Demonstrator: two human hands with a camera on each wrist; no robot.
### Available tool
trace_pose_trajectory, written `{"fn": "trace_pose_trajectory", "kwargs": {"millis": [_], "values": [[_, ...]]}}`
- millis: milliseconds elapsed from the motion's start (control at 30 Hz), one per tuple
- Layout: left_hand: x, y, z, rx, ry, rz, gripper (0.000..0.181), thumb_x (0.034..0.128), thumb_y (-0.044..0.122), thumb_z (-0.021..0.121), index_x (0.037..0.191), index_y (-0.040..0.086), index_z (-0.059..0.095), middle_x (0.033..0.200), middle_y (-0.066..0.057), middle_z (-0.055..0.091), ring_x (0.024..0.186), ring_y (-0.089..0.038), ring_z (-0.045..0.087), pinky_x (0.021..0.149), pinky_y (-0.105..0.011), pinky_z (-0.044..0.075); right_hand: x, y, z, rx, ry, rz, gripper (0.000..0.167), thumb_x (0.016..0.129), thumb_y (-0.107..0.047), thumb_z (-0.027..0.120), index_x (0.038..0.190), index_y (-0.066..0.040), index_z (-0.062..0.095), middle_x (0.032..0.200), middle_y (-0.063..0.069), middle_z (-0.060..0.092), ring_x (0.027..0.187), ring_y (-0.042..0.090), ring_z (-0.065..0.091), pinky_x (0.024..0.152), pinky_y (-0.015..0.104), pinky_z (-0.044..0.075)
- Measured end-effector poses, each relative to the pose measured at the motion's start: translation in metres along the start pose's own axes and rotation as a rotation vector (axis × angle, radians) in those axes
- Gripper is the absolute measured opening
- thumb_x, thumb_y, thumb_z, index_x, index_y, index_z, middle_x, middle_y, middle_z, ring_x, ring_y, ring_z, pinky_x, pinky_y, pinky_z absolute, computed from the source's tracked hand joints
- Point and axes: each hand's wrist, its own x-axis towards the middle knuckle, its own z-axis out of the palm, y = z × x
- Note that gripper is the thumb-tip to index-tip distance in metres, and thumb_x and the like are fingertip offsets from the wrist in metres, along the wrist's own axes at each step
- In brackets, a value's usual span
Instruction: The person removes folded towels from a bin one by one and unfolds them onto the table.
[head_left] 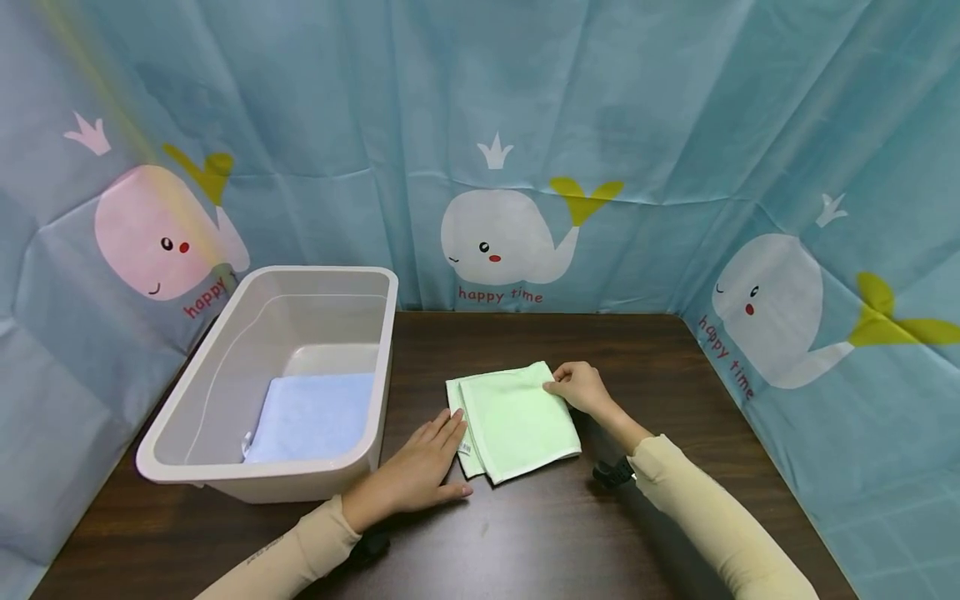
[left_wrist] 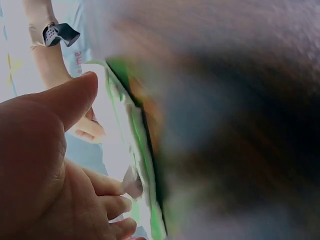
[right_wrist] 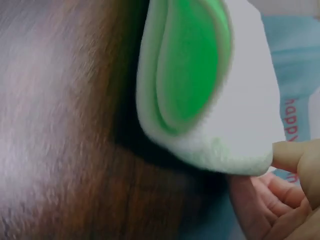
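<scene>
A folded light green cloth (head_left: 521,421) lies on the dark table, one layer set off from the other at its left edge, where a small label shows. The left hand (head_left: 420,467) is flat with spread fingers, its fingertips resting on the cloth's left edge; the left wrist view shows these fingers (left_wrist: 114,205) beside the label. At the cloth's right edge, near the upper corner, the right hand (head_left: 585,390) pinches the fabric between thumb and fingers. In the right wrist view the cloth (right_wrist: 250,90) bulges open in a loop between its layers, beside the pinching right hand (right_wrist: 280,200).
A light grey plastic bin (head_left: 382,358) stands on the left of the table (head_left: 600,533), with a folded blue cloth (head_left: 315,417) on its bottom. A blue curtain (head_left: 660,100) with printed whales hangs behind and along both sides.
</scene>
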Motion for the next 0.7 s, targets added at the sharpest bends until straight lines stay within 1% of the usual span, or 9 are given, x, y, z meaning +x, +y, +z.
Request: {"fn": "trace_pose_trajectory", "kwargs": {"millis": [133, 367, 467, 567, 700], "values": [[0.001, 0.0, 0.002, 0.005, -0.01, 0.0, 0.089, 0.0925, 0.051, 0.063, 0.153, -0.005, 0.029, 0.164, -0.021, 0.023, 0.153, -0.041, 0.02, 0.12, -0.057, 0.026, -0.002, -0.002, 0.0, -0.04, 0.003, 0.027, 0.022, 0.088, -0.026, 0.074, 0.091, -0.005, 0.068, 0.078, 0.008, 0.067, 0.06, 0.017, 0.058, 0.054, 0.028, 0.047], [0.002, 0.0, 0.007, 0.07, -0.015, -0.03, 0.077, 0.098, 0.045, 0.056, 0.151, -0.005, 0.032, 0.163, -0.021, 0.025, 0.152, -0.04, 0.021, 0.12, -0.055, 0.028, -0.004, -0.007, 0.001, -0.058, 0.02, 0.058, 0.022, 0.088, -0.024, 0.074, 0.082, -0.005, 0.065, 0.07, 0.005, 0.062, 0.056, 0.015, 0.057, 0.051, 0.026, 0.048], [0.001, 0.0, 0.009, 0.085, 0.005, -0.043, 0.072, 0.1004, 0.042, 0.053, 0.151, -0.005, 0.033, 0.163, -0.02, 0.025, 0.152, -0.04, 0.022, 0.12, -0.055, 0.028, -0.005, -0.009, 0.001, -0.055, 0.023, 0.078, 0.021, 0.087, -0.022, 0.074, 0.079, -0.005, 0.065, 0.068, 0.006, 0.062, 0.054, 0.015, 0.059, 0.051, 0.027, 0.05], [0.002, 0.0, 0.01, 0.089, 0.032, -0.06, 0.068, 0.1021, 0.039, 0.05, 0.151, -0.004, 0.033, 0.163, -0.019, 0.026, 0.153, -0.039, 0.022, 0.121, -0.056, 0.027, -0.006, -0.009, 0.001, -0.048, 0.024, 0.105, 0.02, 0.086, -0.021, 0.075, 0.079, -0.004, 0.066, 0.069, 0.007, 0.064, 0.054, 0.016, 0.062, 0.052, 0.028, 0.052], [0.002, -0.001, 0.011, 0.097, 0.051, -0.08, 0.063, 0.1016, 0.034, 0.052, 0.15, -0.004, 0.037, 0.162, -0.018, 0.03, 0.152, -0.039, 0.024, 0.119, -0.056, 0.029, -0.007, -0.009, 0.002, -0.035, -0.003, 0.13, 0.019, 0.087, -0.021, 0.074, 0.079, -0.005, 0.067, 0.072, 0.009, 0.065, 0.053, 0.018, 0.064, 0.052, 0.03, 0.056]]}}
